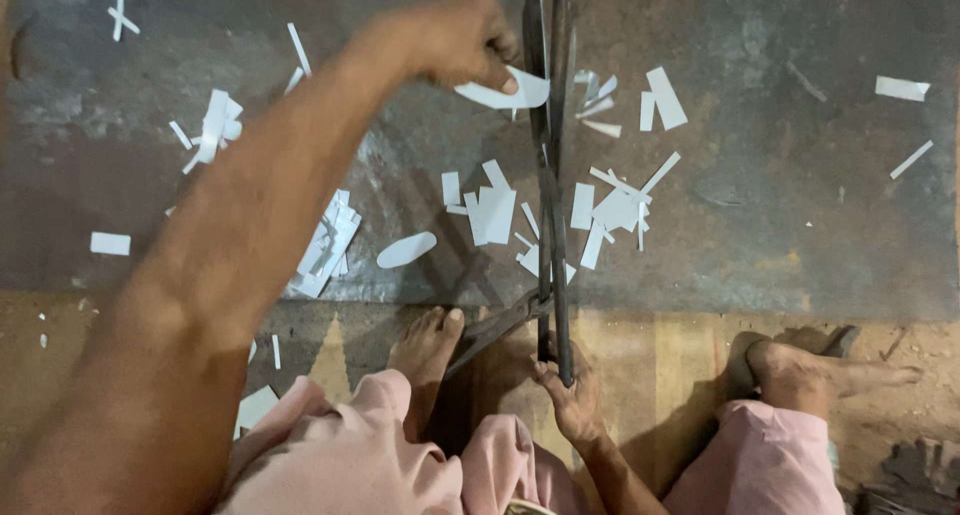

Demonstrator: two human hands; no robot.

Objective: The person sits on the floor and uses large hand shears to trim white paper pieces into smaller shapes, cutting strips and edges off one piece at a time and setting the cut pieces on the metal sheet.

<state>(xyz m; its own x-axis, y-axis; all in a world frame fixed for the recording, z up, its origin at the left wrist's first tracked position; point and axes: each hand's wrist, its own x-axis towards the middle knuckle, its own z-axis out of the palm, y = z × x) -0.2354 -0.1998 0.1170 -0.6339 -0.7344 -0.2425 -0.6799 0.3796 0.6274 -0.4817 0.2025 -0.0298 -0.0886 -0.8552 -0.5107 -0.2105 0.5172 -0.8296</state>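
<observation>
Long metal shears (pixel 550 175) stand on a dark metal floor plate (pixel 780 205), blades pointing away from the person. Left hand (pixel 455 40), beside the blade tips, pinches a white curved offcut (pixel 505 93) against the blades. Right hand (pixel 570 400) is clamped around the near handle. White scraps (pixel 600 210) lie on both sides of the shears; an oval piece (pixel 406 250) lies to their left.

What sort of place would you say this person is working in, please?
Probably a small floor-level cutting workshop: the person sits barefoot on the ground, large metal shears stand over a worn metal sheet, and white offcuts lie scattered about.
</observation>
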